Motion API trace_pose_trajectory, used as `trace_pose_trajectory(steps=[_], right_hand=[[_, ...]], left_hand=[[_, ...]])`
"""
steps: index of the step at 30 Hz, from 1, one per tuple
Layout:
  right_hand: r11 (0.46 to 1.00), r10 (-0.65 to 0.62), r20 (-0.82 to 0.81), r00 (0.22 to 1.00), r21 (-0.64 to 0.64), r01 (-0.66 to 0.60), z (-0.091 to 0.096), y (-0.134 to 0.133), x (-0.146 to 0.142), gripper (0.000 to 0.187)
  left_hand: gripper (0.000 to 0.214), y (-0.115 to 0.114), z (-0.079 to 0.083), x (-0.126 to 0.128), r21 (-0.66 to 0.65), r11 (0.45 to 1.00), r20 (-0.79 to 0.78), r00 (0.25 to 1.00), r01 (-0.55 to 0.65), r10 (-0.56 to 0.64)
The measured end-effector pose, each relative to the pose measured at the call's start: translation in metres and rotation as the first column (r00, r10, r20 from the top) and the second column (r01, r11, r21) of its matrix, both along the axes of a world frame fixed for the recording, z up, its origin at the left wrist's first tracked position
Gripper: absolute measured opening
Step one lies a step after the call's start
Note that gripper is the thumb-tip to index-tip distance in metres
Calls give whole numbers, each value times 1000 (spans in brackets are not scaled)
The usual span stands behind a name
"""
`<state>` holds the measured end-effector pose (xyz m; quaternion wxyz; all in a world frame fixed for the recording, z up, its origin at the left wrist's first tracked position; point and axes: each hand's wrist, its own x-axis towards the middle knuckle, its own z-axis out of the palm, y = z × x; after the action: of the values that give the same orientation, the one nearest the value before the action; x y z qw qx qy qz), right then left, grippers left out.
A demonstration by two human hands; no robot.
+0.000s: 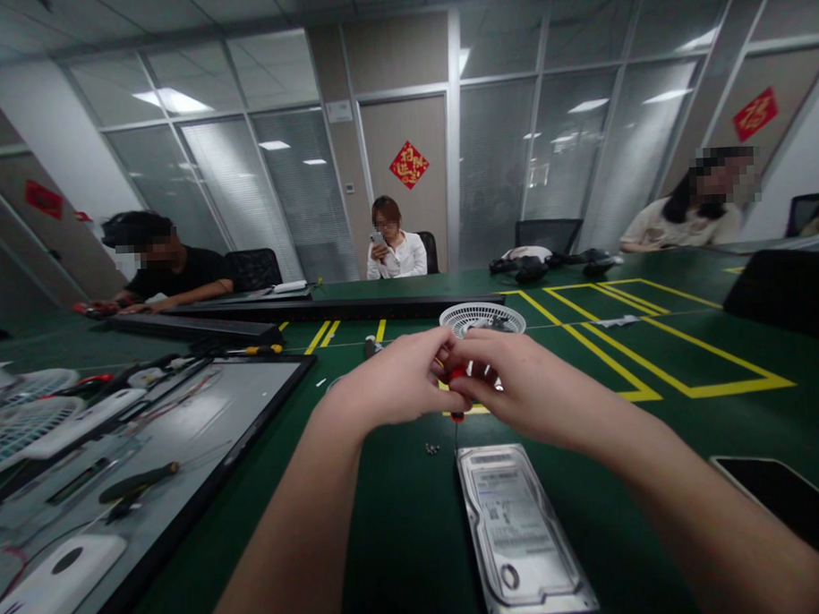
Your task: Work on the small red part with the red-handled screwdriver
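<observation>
My left hand [397,381] and my right hand [520,384] meet above the green table [404,522], fingers pinched together on a small red-handled tool [457,374] between them. Its thin tip points down toward the table. Just below, nearer me, a silver hard drive [521,529] lies flat, label up. A few tiny screws [431,448] lie on the cloth left of the drive. Behind my hands sits a small white fan [482,319].
A large flat panel [186,440] with screwdrivers, white parts and wires lies at the left. A dark phone [785,500] rests at the right. Long black bars [302,309] cross the table farther back. Three other people sit at the far side; yellow tape lines mark the cloth.
</observation>
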<state>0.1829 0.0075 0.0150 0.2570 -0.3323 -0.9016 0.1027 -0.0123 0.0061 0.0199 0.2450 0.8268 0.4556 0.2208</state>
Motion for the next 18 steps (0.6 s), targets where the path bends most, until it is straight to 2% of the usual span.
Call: trace_pose_trajectory(steps=[3, 5, 10, 13, 18], right_hand=[[997, -81, 10, 997, 11, 81, -2, 2, 0, 11], [996, -87, -4, 996, 3, 87, -2, 1, 0, 9], [1000, 4, -28, 1000, -2, -4, 0, -3, 2, 17], [998, 57, -17, 998, 2, -57, -2, -1, 1, 23], [997, -67, 14, 998, 38, 66, -5, 3, -2, 7]], left_hand=[[37, 4, -2, 1, -23, 1000, -16, 1000, 14, -15], [36, 6, -4, 1, -5, 1000, -23, 999, 23, -23], [32, 0, -1, 0, 52, 999, -36, 999, -6, 7], [41, -2, 1, 1, 25, 1000, -25, 1000, -6, 6], [37, 1, -1, 2, -11, 1000, 0, 1000, 8, -8]])
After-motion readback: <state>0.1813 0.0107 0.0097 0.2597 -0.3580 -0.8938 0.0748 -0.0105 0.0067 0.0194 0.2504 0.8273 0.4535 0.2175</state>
